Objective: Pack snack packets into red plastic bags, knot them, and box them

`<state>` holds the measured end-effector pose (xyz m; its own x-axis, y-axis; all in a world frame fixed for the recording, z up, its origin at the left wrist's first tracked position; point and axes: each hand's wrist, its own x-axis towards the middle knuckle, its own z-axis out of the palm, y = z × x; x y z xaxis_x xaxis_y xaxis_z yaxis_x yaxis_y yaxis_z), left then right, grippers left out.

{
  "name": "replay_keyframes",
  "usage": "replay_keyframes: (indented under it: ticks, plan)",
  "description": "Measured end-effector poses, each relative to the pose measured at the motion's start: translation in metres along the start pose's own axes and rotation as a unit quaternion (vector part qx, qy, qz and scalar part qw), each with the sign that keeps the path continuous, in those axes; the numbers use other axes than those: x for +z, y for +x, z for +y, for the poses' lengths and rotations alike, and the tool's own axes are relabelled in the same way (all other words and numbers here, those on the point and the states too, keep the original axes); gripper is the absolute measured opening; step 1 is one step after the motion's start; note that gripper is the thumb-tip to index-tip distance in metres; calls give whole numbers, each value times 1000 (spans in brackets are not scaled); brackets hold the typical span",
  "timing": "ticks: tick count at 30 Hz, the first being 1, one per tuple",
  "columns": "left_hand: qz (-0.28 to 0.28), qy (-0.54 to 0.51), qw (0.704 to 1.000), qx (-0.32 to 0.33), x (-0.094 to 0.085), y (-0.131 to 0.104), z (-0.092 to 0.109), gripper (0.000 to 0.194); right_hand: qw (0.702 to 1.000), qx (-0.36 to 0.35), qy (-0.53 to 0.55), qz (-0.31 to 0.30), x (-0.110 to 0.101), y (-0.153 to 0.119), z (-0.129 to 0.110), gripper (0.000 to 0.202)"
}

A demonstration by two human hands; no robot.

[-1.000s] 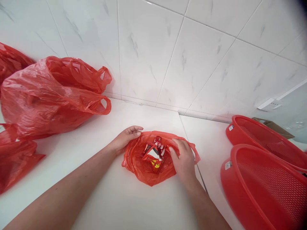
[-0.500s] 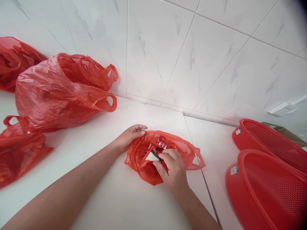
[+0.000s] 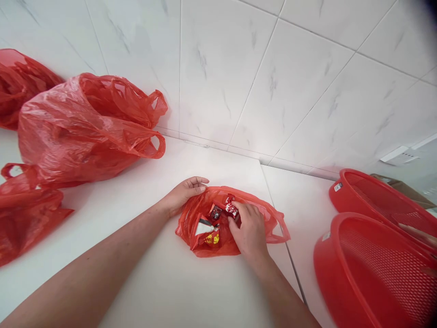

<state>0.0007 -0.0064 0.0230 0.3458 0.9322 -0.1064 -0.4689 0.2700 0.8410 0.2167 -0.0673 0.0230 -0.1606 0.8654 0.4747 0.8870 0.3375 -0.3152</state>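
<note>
The left hand [image 3: 186, 196] and right hand [image 3: 251, 228] are bare, with slender fingers and rounded fingertips. Both forearms, the left forearm [image 3: 102, 259] and right forearm [image 3: 282, 284], are bare too, broadening away from narrower wrists. A tiny dark spot [image 3: 89, 258] marks the left forearm.

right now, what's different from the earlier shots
The right hand has let go of the white-cornered packet, which now lies further left in the open bag, and its fingers have gone to the red packet with white lettering. Another person's hand has appeared by the baskets at far right. The left hand stays at the bag's rim.
</note>
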Motion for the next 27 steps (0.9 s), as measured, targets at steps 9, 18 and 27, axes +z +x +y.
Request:
replay_keyframes:
  ticks: [9,18,27]
  plan:
    - [-4,8,1000,3,0,0,0,32,976,97,128,149,-11,-1,3,15]
    - [-5,3,1000,1,2,-1,1,33,988,52,128,74,-7,0,3,3]
    - [-4,2,1000,0,3,-2,3,35,995,-52,70,56,-3,0,-8,14]
